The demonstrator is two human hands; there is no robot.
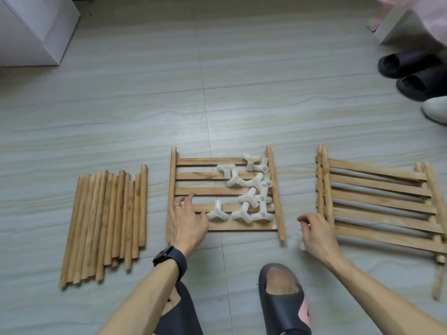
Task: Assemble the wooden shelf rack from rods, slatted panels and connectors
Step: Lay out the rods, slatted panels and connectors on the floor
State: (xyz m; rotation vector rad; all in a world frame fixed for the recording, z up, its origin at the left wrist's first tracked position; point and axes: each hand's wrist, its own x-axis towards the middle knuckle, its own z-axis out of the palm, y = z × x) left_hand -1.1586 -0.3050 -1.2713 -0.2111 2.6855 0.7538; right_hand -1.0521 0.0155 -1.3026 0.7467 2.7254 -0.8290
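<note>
Several loose wooden rods (106, 223) lie side by side on the floor at the left. A slatted panel (193, 175) lies flat in the middle, with several white plastic connectors (244, 187) heaped on its right half. A stack of more slatted panels (379, 201) lies at the right. My left hand (186, 223) hovers over the middle panel's lower left corner, fingers spread and relaxed, just left of one connector (217, 212). My right hand (316, 234) is between the two panel groups, its fingers curled over a small blurred white piece (301, 245).
A white cabinet (36, 27) stands at the back left and white furniture (406, 27) at the back right. Black slippers (411, 68) and a white shoe (435, 110) sit at the right edge. My slippered foot (283, 301) is at the bottom.
</note>
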